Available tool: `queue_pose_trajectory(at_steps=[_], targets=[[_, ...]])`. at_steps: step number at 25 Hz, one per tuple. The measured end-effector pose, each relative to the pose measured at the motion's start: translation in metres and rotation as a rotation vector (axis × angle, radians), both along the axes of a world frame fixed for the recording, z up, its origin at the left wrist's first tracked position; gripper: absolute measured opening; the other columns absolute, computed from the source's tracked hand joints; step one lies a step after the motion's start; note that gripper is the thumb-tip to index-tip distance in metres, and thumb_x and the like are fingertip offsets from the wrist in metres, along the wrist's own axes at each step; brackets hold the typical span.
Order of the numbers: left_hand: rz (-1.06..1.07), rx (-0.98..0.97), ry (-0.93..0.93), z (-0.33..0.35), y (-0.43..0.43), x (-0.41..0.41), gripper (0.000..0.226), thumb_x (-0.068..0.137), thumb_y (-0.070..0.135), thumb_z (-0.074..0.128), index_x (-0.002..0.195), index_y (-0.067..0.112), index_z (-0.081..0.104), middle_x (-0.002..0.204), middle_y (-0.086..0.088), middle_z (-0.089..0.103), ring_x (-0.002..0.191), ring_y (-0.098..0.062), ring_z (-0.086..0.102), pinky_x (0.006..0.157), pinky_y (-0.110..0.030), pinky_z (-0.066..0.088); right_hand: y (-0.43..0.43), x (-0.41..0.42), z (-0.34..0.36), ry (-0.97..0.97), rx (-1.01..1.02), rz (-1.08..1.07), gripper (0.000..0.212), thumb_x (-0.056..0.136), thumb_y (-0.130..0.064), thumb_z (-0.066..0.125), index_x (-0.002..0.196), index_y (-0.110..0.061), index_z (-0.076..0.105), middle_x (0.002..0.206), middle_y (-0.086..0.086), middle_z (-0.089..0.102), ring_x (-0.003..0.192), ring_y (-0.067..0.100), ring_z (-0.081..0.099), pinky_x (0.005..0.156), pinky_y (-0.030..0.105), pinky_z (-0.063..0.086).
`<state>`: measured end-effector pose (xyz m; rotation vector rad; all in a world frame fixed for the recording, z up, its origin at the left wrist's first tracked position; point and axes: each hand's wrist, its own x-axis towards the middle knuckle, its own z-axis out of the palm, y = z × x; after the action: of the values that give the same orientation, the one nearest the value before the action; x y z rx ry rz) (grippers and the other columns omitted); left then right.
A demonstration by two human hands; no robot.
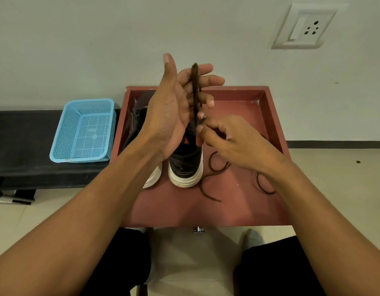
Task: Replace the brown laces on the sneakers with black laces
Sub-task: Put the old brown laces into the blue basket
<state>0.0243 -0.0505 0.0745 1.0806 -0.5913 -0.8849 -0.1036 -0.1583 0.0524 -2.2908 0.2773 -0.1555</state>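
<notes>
Fingers of the left hand are half curled with the thumb straight up. The brown lace, a round woven cord, loops over the upper ones, and the lower two hook round it. The right hand sits lower and to the right. Its fingertips are pressed together on the same cord just under the left palm, as far as I can read it on my feed.

Between the two hands the lace runs nearly vertical. Its slack tail lies in soft curls on the shallow red-brown tray, below the right hand, which is the nearer one to it. I judge the next move needs the right hand to feed that slack upward along the cord's own line.

The black sneakers, with thick white ribbed soles, stand heels toward me in the tray, directly beneath the hands. A pale blue perforated plastic basket rests on a black bench to the left.
</notes>
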Motion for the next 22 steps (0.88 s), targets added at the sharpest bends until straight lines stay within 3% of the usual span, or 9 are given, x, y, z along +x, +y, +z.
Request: queue_pose_trajectory(at_steps=[3, 6, 9, 11, 16, 18, 20, 22], targets=[[0.031, 0.102, -0.059, -0.004, 0.000, 0.005, 0.093, 0.104, 0.066, -0.003, 0.141, 0.003, 0.054, 0.119, -0.013, 0.073, 0.090, -0.024, 0.064, 0.079, -0.037, 0.047, 0.001, -0.005, 0.011, -0.038, 0.046, 0.043, 0.025, 0.105, -0.026, 0.060, 0.084, -0.024, 0.073, 0.068, -0.014, 0.065, 0.060, 0.006, 0.056, 0.061, 0.016, 0.040], [0.005, 0.210, -0.153, -0.007, -0.001, 0.004, 0.098, 0.102, 0.066, -0.010, 0.137, 0.004, 0.057, 0.111, -0.014, 0.073, 0.094, -0.025, 0.066, 0.090, -0.045, 0.049, -0.005, -0.010, 0.026, -0.169, 0.109, -0.043, 0.020, 0.104, -0.019, 0.064, 0.087, -0.012, 0.073, 0.064, -0.022, 0.062, 0.059, -0.001, 0.057, 0.062, 0.009, 0.040], [-0.132, 0.264, -0.268, -0.009, -0.001, -0.002, 0.108, 0.099, 0.064, -0.019, 0.128, 0.000, 0.063, 0.101, -0.017, 0.071, 0.087, -0.028, 0.061, 0.082, -0.042, 0.042, -0.021, -0.012, 0.035, -0.346, 0.170, -0.183, 0.023, 0.106, -0.013, 0.060, 0.092, 0.002, 0.070, 0.062, -0.025, 0.061, 0.058, -0.004, 0.058, 0.061, 0.007, 0.040], [-0.235, 0.257, -0.275, -0.007, 0.000, -0.009, 0.114, 0.097, 0.064, -0.023, 0.128, -0.005, 0.062, 0.101, -0.021, 0.068, 0.085, -0.030, 0.060, 0.080, -0.041, 0.042, -0.035, -0.012, 0.032, -0.399, 0.155, -0.282, 0.024, 0.108, -0.019, 0.059, 0.097, -0.001, 0.069, 0.065, -0.024, 0.060, 0.060, -0.004, 0.055, 0.062, 0.009, 0.039], [-0.383, 0.160, -0.191, 0.000, 0.001, -0.018, 0.122, 0.092, 0.068, -0.027, 0.130, -0.011, 0.058, 0.101, -0.023, 0.064, 0.087, -0.034, 0.058, 0.081, -0.044, 0.042, -0.052, -0.013, 0.010, -0.385, 0.153, -0.420, 0.023, 0.108, -0.030, 0.060, 0.093, -0.014, 0.067, 0.068, -0.020, 0.061, 0.064, -0.002, 0.054, 0.065, 0.017, 0.043], [-0.413, 0.091, -0.104, 0.002, 0.001, -0.019, 0.125, 0.089, 0.073, -0.025, 0.131, -0.012, 0.056, 0.103, -0.024, 0.064, 0.093, -0.038, 0.061, 0.082, -0.044, 0.046, -0.052, -0.010, -0.002, -0.323, 0.213, -0.378, 0.025, 0.107, -0.031, 0.060, 0.091, -0.013, 0.067, 0.066, -0.018, 0.061, 0.062, 0.002, 0.055, 0.063, 0.029, 0.049], [-0.387, 0.005, -0.007, 0.004, 0.002, -0.017, 0.124, 0.089, 0.076, -0.021, 0.134, -0.011, 0.055, 0.109, -0.023, 0.067, 0.105, -0.043, 0.064, 0.090, -0.047, 0.051, -0.048, -0.005, -0.011, -0.236, 0.228, -0.284, 0.032, 0.106, -0.031, 0.060, 0.098, -0.001, 0.069, 0.071, -0.010, 0.063, 0.066, 0.008, 0.061, 0.069, 0.039, 0.054], [-0.335, -0.079, 0.074, 0.006, 0.003, -0.012, 0.122, 0.089, 0.078, -0.017, 0.137, -0.009, 0.054, 0.123, -0.024, 0.068, 0.119, -0.045, 0.064, 0.102, -0.052, 0.050, -0.040, -0.001, -0.018, -0.140, 0.118, -0.222, 0.031, 0.105, -0.030, 0.056, 0.100, -0.004, 0.072, 0.082, -0.002, 0.071, 0.076, 0.015, 0.069, 0.075, 0.047, 0.057]])
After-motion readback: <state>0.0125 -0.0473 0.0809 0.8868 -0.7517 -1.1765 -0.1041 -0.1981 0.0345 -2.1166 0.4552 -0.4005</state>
